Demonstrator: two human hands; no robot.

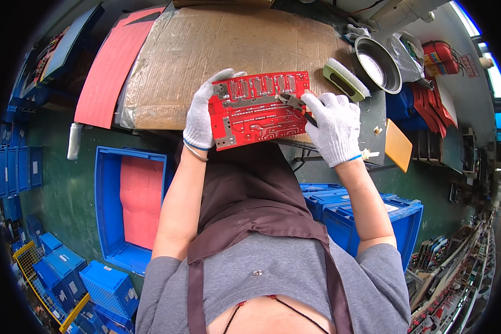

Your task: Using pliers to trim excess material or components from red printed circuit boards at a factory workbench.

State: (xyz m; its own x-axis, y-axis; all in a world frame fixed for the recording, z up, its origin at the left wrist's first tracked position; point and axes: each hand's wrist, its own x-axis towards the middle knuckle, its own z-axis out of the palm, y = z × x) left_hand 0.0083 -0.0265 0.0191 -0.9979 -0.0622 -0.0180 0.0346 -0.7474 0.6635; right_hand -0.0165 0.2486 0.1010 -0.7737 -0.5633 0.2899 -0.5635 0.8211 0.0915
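A red circuit board (250, 119) with silvery solder tracks is held up at the near edge of the cardboard-covered bench, its soldered face toward me. My left hand (200, 114), in a white knit glove, grips the board's left edge. In my right hand (335, 123), also gloved, is a pair of cutting pliers (293, 102) with dark jaws and red-and-black handles. Those jaws lie over the upper right part of the board; whether they touch it I cannot tell. Most of the handles are hidden by my fingers.
Cardboard (228, 50) covers the bench, with a red sheet (117, 67) at its left. A green-backed brush (345, 82) and a metal bowl (394, 78) lie at the right. A blue crate (101, 206) stands on the floor at left, more blue crates (367, 214) at right.
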